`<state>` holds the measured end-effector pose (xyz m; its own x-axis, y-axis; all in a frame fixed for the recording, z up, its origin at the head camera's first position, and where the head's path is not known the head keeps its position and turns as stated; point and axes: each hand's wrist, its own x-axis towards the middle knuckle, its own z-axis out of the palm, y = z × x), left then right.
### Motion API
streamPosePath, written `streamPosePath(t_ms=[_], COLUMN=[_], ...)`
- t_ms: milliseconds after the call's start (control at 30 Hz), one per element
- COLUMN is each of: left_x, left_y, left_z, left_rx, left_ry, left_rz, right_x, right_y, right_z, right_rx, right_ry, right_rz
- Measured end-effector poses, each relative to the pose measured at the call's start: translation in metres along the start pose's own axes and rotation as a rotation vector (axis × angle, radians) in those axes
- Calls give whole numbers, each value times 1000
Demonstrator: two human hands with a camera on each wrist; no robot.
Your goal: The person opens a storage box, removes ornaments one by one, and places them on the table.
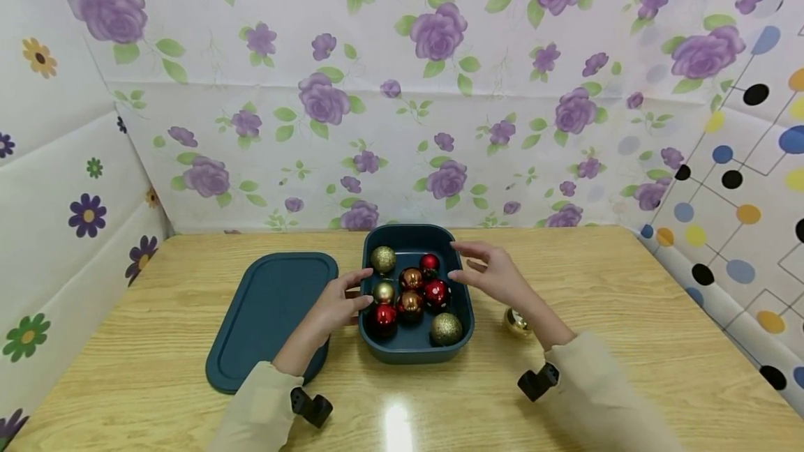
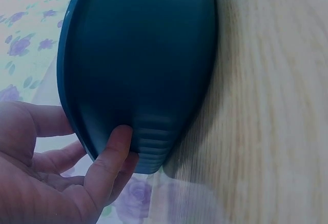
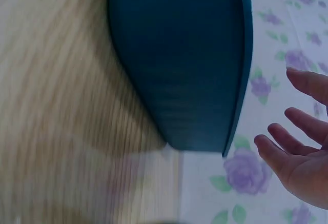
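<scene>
A dark teal rectangular box [image 1: 417, 356] stands uncovered on the table, holding several Christmas baubles. Inside are glittery gold baubles [image 1: 447, 329], a shiny gold one [image 1: 384, 291], copper ones [image 1: 410, 305] and red ones [image 1: 383, 321]. My left hand [image 1: 336, 305] is at the box's left side, fingers loosely bent around its rim; in the left wrist view they overlap the outer wall [image 2: 138, 55]. My right hand [image 1: 493, 274] hovers by the right rim, fingers spread and holding nothing. The right wrist view shows it apart from the box wall [image 3: 179, 65].
The flat teal lid [image 1: 270, 319] lies left of the box, partly behind my left forearm. A shiny gold bauble [image 1: 516, 323] sits on the wooden table [image 1: 628, 340] to the right, partly covered by my right forearm. Flowered cloth [image 1: 389, 124] hangs behind the table.
</scene>
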<state>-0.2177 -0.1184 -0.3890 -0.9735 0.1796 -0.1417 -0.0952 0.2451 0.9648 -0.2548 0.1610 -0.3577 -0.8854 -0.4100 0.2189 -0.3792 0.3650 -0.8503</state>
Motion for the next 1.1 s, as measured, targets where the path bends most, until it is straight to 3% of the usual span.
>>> streamPosePath(t_ms=[367,600,800,1100], left_x=[0,-1,-1,-2], left_y=[-1,-1,0,-1], left_z=[-1,0,1,0], left_rx=[0,-9,-21,-18], left_ry=[8,8,-3,-5], left_rz=[5,11,21,24], right_x=[4,6,8,11], right_y=[-17,-19,-22,-24], right_z=[55,82,97,106], right_rx=[-102,-160,-208,-355], right_ry=[-170,-229,-269,-234], right_rz=[-186,-186,-195,-252])
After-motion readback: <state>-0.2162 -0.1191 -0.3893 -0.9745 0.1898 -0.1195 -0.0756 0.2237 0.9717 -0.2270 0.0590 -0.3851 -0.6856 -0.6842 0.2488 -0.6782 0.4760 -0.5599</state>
